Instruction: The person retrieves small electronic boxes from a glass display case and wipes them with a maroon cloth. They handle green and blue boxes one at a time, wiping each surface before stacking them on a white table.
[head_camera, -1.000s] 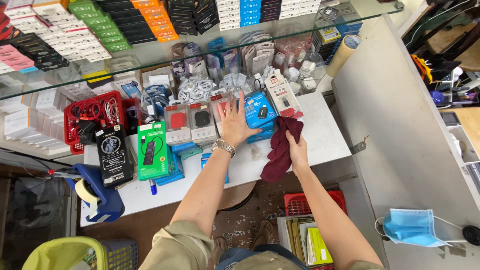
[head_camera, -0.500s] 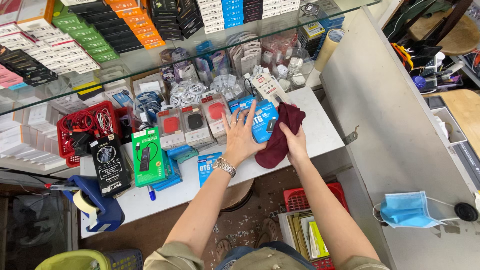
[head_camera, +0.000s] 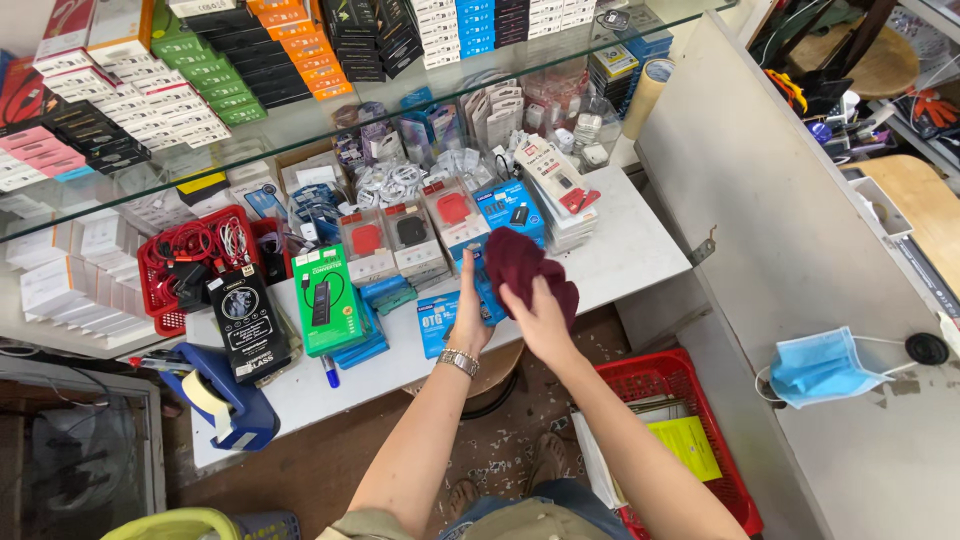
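My left hand, with a metal watch on its wrist, holds a thin blue package upright above the front of the white counter. My right hand grips a dark red cloth and presses it against that package. Both hands meet just in front of a row of boxed items, among them a blue box and clear packs with red and black parts. A small blue card pack lies on the counter beside my left hand.
A green box, a black box, a red wire basket of cables and a blue tape dispenser sit to the left. Above is a glass shelf of stacked boxes. A red crate stands on the floor; a blue face mask hangs at right.
My left hand has lifted from lying flat on the boxes and now holds a blue package upright. The right hand has brought the cloth up against it, nearer to me.
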